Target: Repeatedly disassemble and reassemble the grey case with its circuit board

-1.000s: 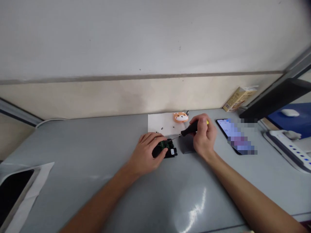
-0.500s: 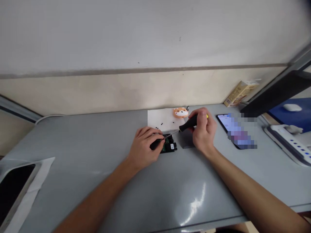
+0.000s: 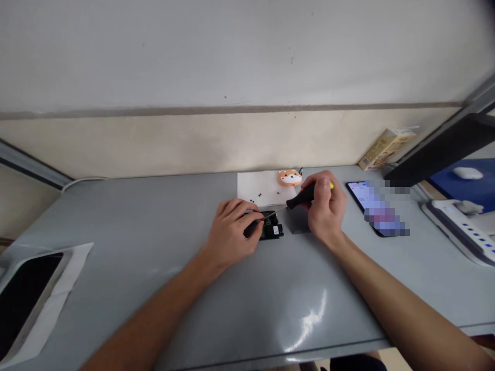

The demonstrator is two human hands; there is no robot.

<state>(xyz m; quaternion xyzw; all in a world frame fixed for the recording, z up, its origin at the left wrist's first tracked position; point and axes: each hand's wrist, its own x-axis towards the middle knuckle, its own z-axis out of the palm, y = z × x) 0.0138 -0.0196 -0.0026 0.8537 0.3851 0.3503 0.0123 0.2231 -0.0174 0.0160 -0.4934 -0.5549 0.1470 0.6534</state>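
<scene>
My right hand (image 3: 328, 206) is closed round the black handle of a screwdriver (image 3: 303, 196), whose thin shaft slants down to the left. Its tip meets a small black device with a green circuit board (image 3: 274, 231), near my left fingertips. My left hand (image 3: 234, 226) rests at the device's left side, thumb and fingers pinched round a small dark piece (image 3: 251, 228); what that piece is cannot be made out. Just behind, several tiny dark screws lie on a white paper (image 3: 247, 185). A flat dark grey piece (image 3: 297, 220) lies partly under my right hand.
An orange and white animal-faced case (image 3: 290, 178) sits on the paper. To the right are a phone (image 3: 358, 193), a box (image 3: 385, 148), a power strip (image 3: 458, 229) and a monitor's dark edge. A dark-screened device (image 3: 29, 288) lies at the left on white paper.
The view has shifted slightly. Both hands keep almost the same pose, with the screwdriver still against the device.
</scene>
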